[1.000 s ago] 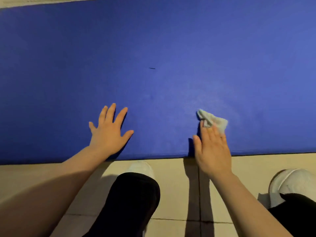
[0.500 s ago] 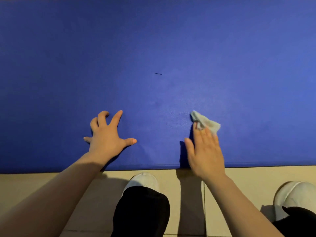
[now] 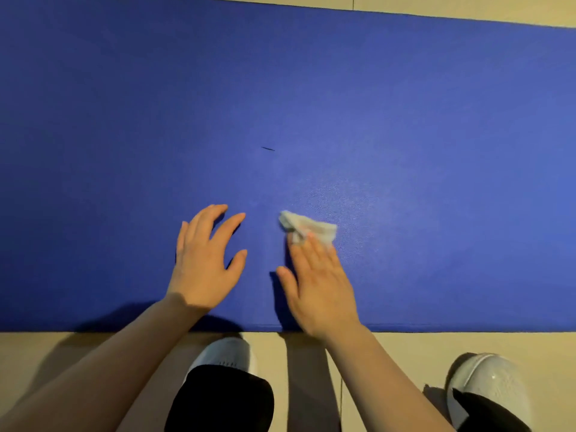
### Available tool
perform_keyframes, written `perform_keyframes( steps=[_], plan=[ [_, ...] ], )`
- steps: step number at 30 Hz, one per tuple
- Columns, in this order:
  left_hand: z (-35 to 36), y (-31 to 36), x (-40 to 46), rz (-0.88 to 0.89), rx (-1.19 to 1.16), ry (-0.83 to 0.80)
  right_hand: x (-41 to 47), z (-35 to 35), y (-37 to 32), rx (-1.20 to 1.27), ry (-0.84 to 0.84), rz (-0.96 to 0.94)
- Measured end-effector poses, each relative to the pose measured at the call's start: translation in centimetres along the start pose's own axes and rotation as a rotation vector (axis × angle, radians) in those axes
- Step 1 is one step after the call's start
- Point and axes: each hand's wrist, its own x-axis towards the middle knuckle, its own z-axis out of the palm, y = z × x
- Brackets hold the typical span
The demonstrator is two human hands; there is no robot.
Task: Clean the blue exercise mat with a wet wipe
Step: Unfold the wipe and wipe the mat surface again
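The wide blue foam exercise mat [image 3: 405,120] is lying flat on the beige tiled floor [image 3: 46,353], its near edge running just in front of the person's white slip-on shoes [image 3: 223,353]. The right hand [image 3: 318,288] is lying flat on the mat with straight fingers held close together, pressing down on a crumpled pale grey wet wipe [image 3: 311,227] that is sticking out past the fingertips. The left hand [image 3: 204,266] is hovering or resting just beside it, fingers spread and slightly bent, holding nothing. A thin dark fleck [image 3: 268,148] is sitting on the mat beyond both hands. The mat near the wipe is looking faintly shiny. No lettering or brand mark is showing anywhere on the mat, wipe or shoes.
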Motion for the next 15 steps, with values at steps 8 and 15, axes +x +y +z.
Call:
perform_keyframes(
  steps=[8,15],
  plan=[
    [0.7,0.5,4.3,-0.011,0.010,0.115,3.0,-5.9,10.0,0.082,0.254,0.616],
    [1.7,1.1,7.8,0.093,0.059,0.166,3.7,-0.3,1.3,0.006,0.050,-0.034]
  ],
)
